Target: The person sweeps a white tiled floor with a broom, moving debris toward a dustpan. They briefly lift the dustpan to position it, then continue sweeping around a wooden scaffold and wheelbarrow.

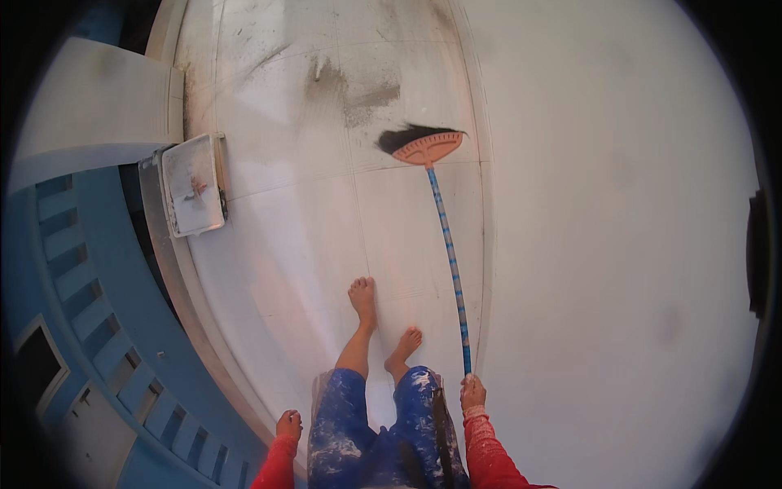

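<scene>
My right hand [472,393] is wrapped round the end of a broom's long handle, striped in blue and grey. The broom [428,150] reaches away from me over the floor, its orange fan-shaped head and dark bristles lying on the tiles near the right wall. My left hand [289,425] hangs low beside my left leg, fingers curled in, with nothing seen in it. Both my sleeves are red, and pale smears mark the right cuff.
Pale floor tiles [277,269] carry a dark patch of dirt [346,90] beyond the broom. A shallow white tray [194,191] sits by the left ledge, with stained contents. A plain white wall [611,244] runs along my right. Left, past the ledge, is a blue building [130,261].
</scene>
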Motion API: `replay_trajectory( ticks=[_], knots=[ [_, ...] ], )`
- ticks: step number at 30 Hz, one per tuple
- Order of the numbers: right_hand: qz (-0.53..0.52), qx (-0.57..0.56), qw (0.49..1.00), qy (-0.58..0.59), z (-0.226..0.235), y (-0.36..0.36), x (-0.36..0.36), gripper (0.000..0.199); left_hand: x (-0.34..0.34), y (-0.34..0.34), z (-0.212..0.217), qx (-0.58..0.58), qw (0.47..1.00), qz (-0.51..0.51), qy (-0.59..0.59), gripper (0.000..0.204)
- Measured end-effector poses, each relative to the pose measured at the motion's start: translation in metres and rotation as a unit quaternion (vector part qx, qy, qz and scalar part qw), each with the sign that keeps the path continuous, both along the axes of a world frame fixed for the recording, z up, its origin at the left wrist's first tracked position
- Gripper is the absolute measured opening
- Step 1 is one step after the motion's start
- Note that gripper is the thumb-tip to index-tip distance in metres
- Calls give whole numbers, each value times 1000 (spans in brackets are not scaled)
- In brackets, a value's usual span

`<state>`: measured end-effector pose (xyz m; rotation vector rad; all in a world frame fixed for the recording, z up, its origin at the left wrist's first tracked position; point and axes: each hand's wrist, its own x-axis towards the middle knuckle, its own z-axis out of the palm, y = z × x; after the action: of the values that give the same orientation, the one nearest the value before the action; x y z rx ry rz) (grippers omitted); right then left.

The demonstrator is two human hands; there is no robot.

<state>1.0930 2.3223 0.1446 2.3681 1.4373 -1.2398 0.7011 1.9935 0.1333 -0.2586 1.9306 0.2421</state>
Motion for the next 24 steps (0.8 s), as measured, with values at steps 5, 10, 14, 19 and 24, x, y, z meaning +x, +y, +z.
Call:
replay_trajectory(
  ticks=[5,10,14,19,24],
  knots=[
    [142,-149,966,-155,40,-63,28,44,13,-12,49,-32,972,-231,-25,31],
    [144,-37,985,-90,-88,182,-152,49,27,-7,26,-65,975,-204,-68,34],
    [123,19,992,-18,-66,425,-293,47,9,61,10,-12,986,-167,1,34],
    [175,34,984,18,-26,335,-227,38,-2,110,50,1,999,16,38,32],
    [120,-52,991,-8,39,101,-22,33,27,107,77,-14,998,-53,-13,35]
  ],
)
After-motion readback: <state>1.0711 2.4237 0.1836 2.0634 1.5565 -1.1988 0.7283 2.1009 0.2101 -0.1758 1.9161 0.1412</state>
